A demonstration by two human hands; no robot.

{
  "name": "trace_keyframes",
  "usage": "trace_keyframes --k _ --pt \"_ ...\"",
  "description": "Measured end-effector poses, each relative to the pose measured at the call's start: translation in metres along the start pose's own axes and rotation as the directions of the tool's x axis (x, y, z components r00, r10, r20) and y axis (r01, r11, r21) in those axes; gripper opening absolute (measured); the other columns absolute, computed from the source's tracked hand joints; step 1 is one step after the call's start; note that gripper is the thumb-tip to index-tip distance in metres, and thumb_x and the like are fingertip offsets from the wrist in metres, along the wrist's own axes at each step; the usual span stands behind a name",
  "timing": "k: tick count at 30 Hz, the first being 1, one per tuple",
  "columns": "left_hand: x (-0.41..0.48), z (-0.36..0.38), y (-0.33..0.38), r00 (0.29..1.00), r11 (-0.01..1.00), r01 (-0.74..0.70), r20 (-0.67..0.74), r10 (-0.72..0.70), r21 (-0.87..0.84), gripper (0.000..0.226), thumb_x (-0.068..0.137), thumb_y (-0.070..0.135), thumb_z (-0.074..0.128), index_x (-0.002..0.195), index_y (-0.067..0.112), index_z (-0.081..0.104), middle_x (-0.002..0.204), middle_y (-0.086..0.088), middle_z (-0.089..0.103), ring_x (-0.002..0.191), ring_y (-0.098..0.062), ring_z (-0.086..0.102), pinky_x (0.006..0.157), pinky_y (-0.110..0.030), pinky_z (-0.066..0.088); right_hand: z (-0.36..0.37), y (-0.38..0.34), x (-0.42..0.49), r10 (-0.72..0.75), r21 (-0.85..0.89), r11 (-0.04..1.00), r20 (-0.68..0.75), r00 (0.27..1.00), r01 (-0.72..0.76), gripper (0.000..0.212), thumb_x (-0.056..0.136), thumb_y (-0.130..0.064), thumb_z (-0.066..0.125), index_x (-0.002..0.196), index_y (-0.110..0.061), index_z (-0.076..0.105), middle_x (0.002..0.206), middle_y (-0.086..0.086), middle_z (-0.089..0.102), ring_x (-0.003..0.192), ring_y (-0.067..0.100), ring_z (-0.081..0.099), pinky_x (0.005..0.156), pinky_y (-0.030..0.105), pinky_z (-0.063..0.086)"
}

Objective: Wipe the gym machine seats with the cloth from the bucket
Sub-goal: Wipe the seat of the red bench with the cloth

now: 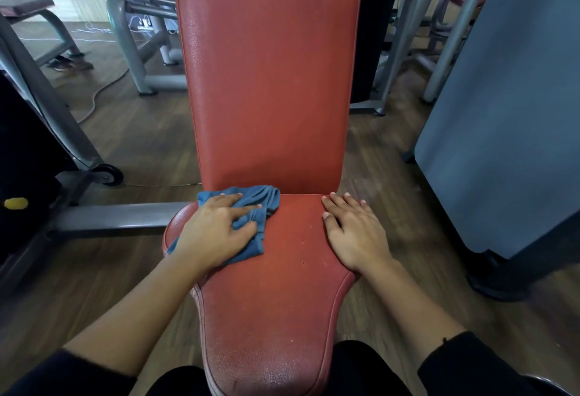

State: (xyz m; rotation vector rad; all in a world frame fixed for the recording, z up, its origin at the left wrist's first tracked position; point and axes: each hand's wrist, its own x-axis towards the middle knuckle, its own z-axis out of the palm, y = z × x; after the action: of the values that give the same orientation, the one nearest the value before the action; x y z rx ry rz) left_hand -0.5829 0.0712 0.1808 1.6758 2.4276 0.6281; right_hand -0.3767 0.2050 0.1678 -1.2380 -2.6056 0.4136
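I see the blue cloth (248, 217) bunched on the rear left part of the red seat (282, 286), just below the backrest (270, 75). My left hand (216, 232) lies flat on top of it, fingers spread, pressing down rather than clamped. My right hand (354, 235) rests empty and open on the seat edge opposite, well apart from the cloth. Risk, as I judge it: the loose folds beyond the fingertips may roll under during a stroke, leaving streaks unwiped. No bucket is visible.
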Motion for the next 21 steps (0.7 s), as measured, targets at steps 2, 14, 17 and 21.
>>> trace_keyframes --k 2,14,17,21 --pt "0.014 0.008 0.011 0.999 0.998 0.042 -0.011 -0.042 0.041 0.075 0.063 0.06 0.021 0.123 0.037 0.061 0.139 -0.004 0.051 0.13 -0.024 0.04 0.11 -0.036 0.028 0.0 0.0 0.0 0.0 0.0 1.0 0.0 1.0 0.0 0.046 0.101 -0.036 0.028 0.146 -0.026 0.034 0.154 -0.009 0.028 0.144 0.009 0.014 0.118 0.029 0.001" --pt "-0.028 -0.003 0.0 0.994 0.993 -0.083 0.068 0.089 -0.084 0.058 0.07 0.059 0.031 0.122 0.049 0.056 0.144 0.008 0.044 0.135 -0.01 0.034 0.109 -0.027 0.029 0.0 0.001 0.0 -0.002 -0.002 1.0 -0.006 1.0 0.002 0.046 0.101 -0.036 0.028 0.146 -0.026 0.035 0.154 -0.009 0.029 0.144 0.009 0.015 0.118 0.029 0.001" --pt "-0.006 -0.003 -0.004 1.0 1.0 0.006 -0.019 -0.006 -0.007 0.066 0.067 0.057 0.027 0.118 0.039 0.064 0.136 0.0 0.053 0.129 -0.017 0.043 0.103 -0.03 0.034 0.0 0.0 0.0 -0.003 0.004 1.0 -0.006 1.0 0.003 0.046 0.101 -0.035 0.028 0.146 -0.026 0.034 0.154 -0.008 0.028 0.144 0.01 0.014 0.118 0.03 0.002" --pt "0.011 0.016 0.03 1.0 0.999 0.018 -0.014 -0.017 0.027 0.073 0.063 0.059 0.021 0.12 0.038 0.062 0.137 -0.004 0.053 0.13 -0.023 0.041 0.109 -0.035 0.031 0.0 0.001 0.0 -0.004 -0.009 1.0 -0.003 1.0 0.004 0.046 0.101 -0.035 0.028 0.146 -0.026 0.035 0.153 -0.008 0.029 0.144 0.009 0.015 0.118 0.03 0.002"
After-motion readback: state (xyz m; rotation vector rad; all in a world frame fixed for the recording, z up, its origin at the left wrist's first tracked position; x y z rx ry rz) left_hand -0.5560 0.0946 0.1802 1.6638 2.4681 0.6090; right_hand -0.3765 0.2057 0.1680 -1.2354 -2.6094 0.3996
